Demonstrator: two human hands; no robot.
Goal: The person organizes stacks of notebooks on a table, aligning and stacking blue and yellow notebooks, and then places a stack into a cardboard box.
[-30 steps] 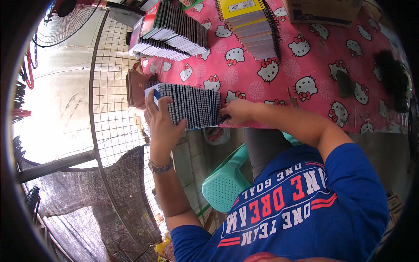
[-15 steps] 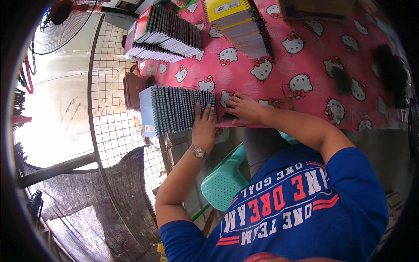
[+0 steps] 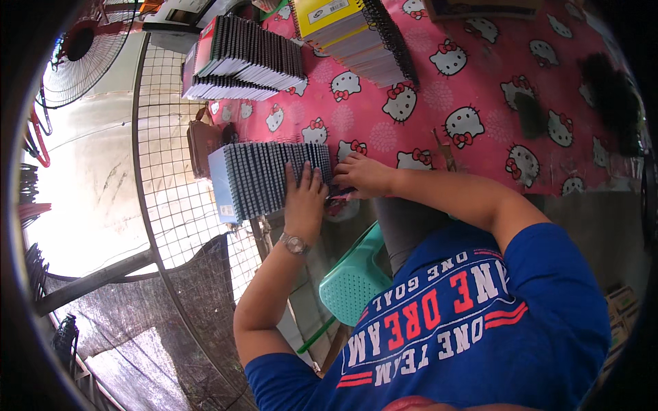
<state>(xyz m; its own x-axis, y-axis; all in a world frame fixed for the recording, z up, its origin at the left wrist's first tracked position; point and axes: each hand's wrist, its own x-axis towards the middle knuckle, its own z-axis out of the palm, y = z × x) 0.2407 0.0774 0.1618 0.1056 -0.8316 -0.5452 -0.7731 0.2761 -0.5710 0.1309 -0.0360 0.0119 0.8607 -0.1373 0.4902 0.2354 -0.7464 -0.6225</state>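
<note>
A row of blue spiral-bound notebooks (image 3: 253, 179) lies along the near edge of the table, bindings facing up and towards me. My left hand (image 3: 305, 200) rests on the bindings near the row's right end, fingers stretched out and slightly apart. Beside that end is my right hand (image 3: 364, 176), its fingers bent and close together. Something dark shows under its fingertips, too small and covered to name. A watch (image 3: 295, 244) is on my left wrist.
Red-covered spiral notebooks (image 3: 247, 55) stand stacked at the far left, with a yellow-covered stack (image 3: 349, 34) to their right. A brown bag (image 3: 200, 145) hangs by the wire grid (image 3: 161, 130). A green plastic stool (image 3: 353, 284) stands below the pink patterned tablecloth (image 3: 418, 109).
My right hand has moved left and slightly down, up against the right end of the blue row. My left hand stays on the bindings. The whole view has shifted a little.
</note>
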